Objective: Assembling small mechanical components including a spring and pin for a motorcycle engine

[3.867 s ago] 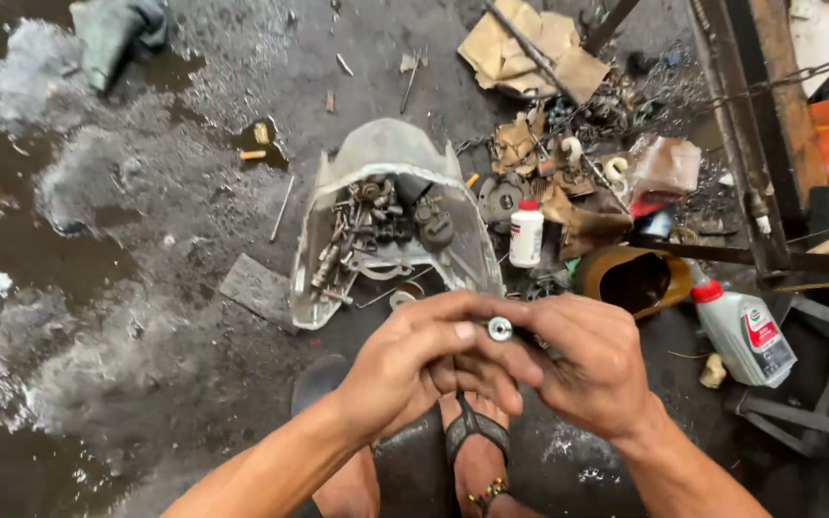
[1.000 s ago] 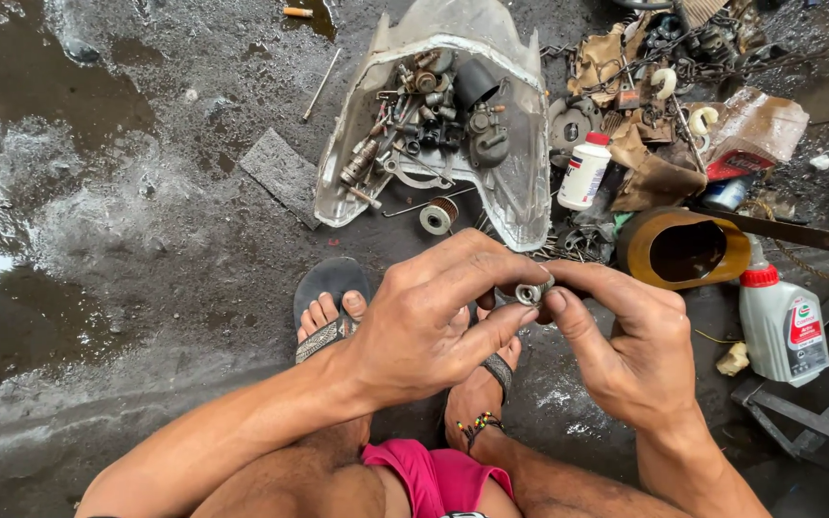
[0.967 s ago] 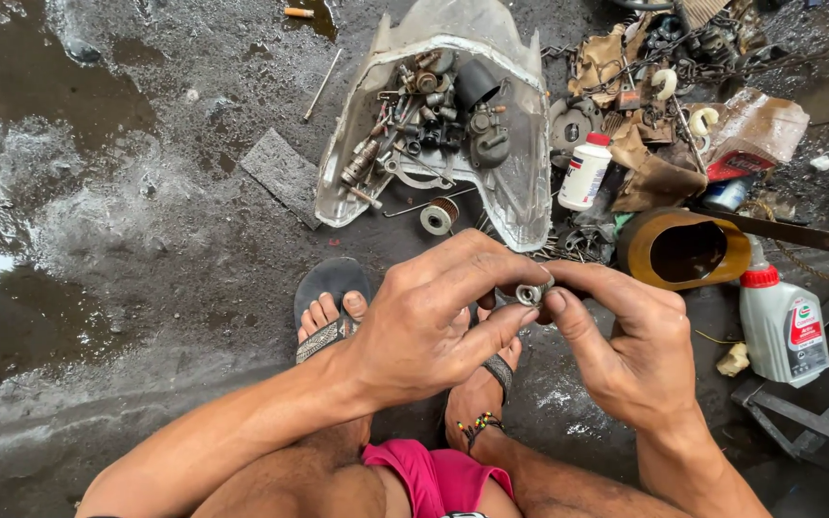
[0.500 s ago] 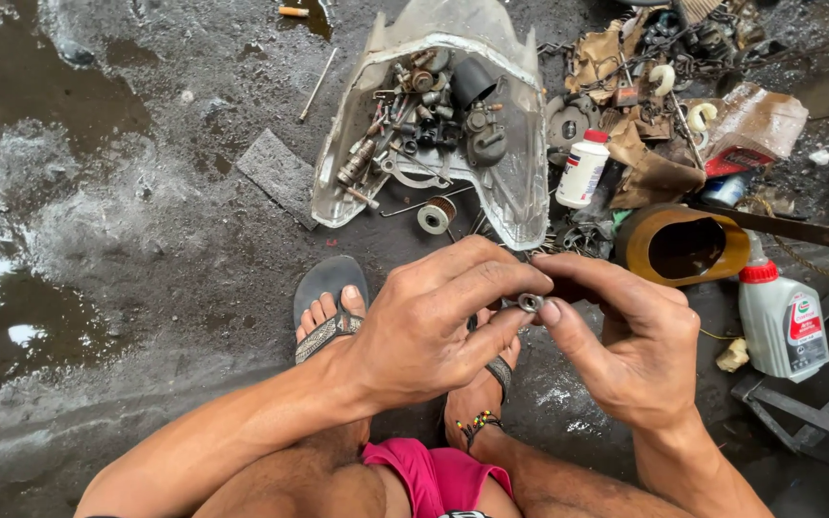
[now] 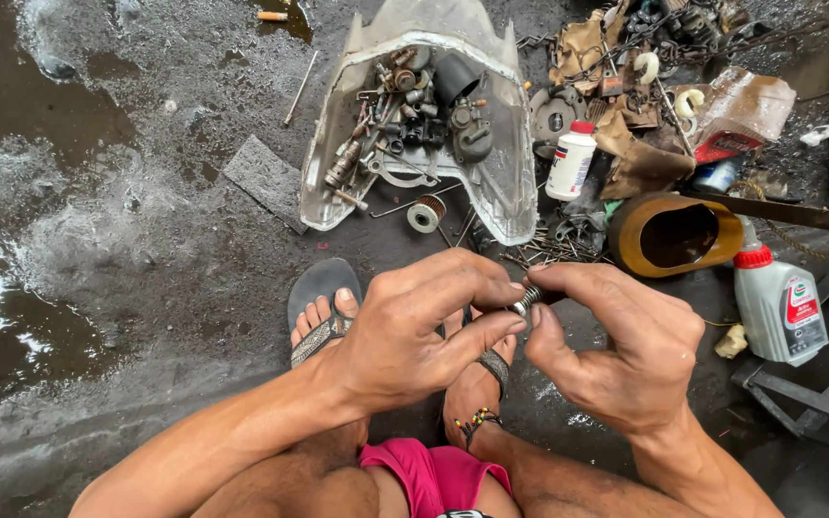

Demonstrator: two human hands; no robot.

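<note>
My left hand (image 5: 414,331) and my right hand (image 5: 616,345) meet above my feet, fingertips pinched together on a small threaded metal part (image 5: 526,300). Most of that part is hidden by my fingers. I squat over a wet, dirty concrete floor, my sandalled feet (image 5: 323,307) below the hands. Ahead lies a grey plastic cover (image 5: 506,192) turned up like a tray, filled with several greasy bolts and engine parts (image 5: 414,105).
A small round filter (image 5: 425,213) lies by the cover's near edge. To the right are a white bottle with a red cap (image 5: 571,160), a tan tub (image 5: 674,233), a grey oil bottle (image 5: 781,302), and scrap. Puddles (image 5: 11,326) lie left.
The view has shifted closer and lower since the earliest frame. My hands stay together on the small part, with the fingers turning slightly around it.
</note>
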